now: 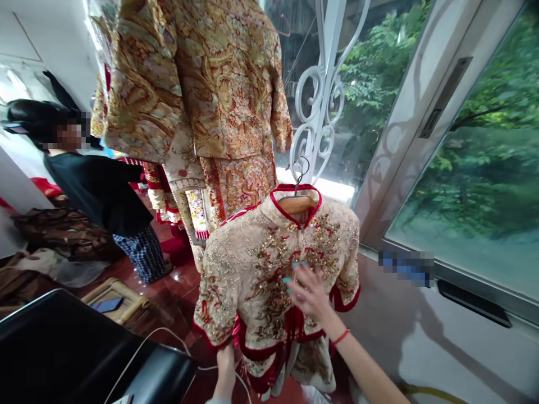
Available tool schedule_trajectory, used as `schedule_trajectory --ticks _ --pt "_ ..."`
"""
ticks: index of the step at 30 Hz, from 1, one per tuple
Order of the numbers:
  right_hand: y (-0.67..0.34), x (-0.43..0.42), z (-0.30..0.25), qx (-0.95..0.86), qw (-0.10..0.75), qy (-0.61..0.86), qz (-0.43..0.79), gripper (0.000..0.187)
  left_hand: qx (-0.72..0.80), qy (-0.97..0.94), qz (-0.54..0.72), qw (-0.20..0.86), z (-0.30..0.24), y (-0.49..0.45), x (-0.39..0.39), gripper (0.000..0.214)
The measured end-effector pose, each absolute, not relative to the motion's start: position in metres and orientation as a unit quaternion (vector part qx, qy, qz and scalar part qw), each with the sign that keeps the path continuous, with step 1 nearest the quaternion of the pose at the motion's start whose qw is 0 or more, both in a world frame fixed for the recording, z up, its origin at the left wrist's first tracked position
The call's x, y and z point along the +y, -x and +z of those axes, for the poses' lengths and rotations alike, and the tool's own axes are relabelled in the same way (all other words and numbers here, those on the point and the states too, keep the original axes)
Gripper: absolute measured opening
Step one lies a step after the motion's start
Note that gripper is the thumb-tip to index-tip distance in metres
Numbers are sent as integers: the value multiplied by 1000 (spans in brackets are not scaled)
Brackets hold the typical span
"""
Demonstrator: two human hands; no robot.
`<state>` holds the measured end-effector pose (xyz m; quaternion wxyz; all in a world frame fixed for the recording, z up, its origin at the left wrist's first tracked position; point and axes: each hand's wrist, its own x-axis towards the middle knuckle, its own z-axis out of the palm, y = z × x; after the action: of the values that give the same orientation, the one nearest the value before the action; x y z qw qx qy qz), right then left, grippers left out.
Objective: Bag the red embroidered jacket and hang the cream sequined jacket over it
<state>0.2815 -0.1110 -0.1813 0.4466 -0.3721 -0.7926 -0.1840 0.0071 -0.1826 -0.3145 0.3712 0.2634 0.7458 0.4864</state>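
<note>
A cream jacket [252, 247] with gold beading, red embroidery and red velvet edging hangs from a wooden hanger [297, 203] with a metal hook. Over the lower front of the jacket is my right hand [310, 293], fingers apart and holding nothing; whether it touches the cloth I cannot tell. A red cord circles that wrist. Below the sleeve at the left, my left hand [226, 353] reaches up under the red cuff, and the garment hides its fingers. Beneath the jacket hangs a matching cream and red piece [314, 365].
Large gold brocade garments [227, 84] hang behind. A white scrolled metal grille [311, 101] stands before the window at right. At left, a person in black [96, 185] stands by more garments. A black padded surface [84, 353] and a bamboo stool [126, 308] are nearer.
</note>
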Motion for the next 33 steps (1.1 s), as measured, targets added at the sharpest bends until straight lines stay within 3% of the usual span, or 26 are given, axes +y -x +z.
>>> schedule_trajectory --ticks 3,6,8,10,11,14,17,20,24,28,30,33 --pt "-361 -97 -134 -569 633 493 -180 66 711 -293 519 371 -277 -16 -212 37" --pt "-417 -63 -92 -550 672 495 32 53 619 -483 550 286 -202 -32 -224 36" --pt "-429 -43 -78 -536 698 462 111 41 576 -543 602 99 -139 -39 -208 30" --pt "-426 -30 -73 -500 734 447 109 29 530 -536 647 -118 -81 -35 -175 36" --pt "-422 -26 -73 -485 747 445 95 24 527 -531 643 -162 -58 -31 -155 44" --pt "-411 -22 -73 -461 763 447 63 20 518 -595 607 -97 -19 -13 -100 51" --pt "-414 -21 -65 -453 765 454 54 19 500 -621 603 -17 -11 -7 -76 44" --pt "-424 -15 -52 -463 756 460 59 18 504 -580 639 -20 -6 -16 -81 31" --pt "-431 6 -37 -493 728 467 98 21 514 -554 654 -28 7 -22 -93 33" --pt "-439 20 -23 -565 660 458 188 23 577 -569 585 36 15 -11 -92 27" --pt "-447 10 -24 -592 633 450 213 23 587 -575 569 -29 20 -20 -99 24" --pt "-445 -37 -60 -477 702 487 207 34 462 -625 591 -213 35 -70 -119 21"
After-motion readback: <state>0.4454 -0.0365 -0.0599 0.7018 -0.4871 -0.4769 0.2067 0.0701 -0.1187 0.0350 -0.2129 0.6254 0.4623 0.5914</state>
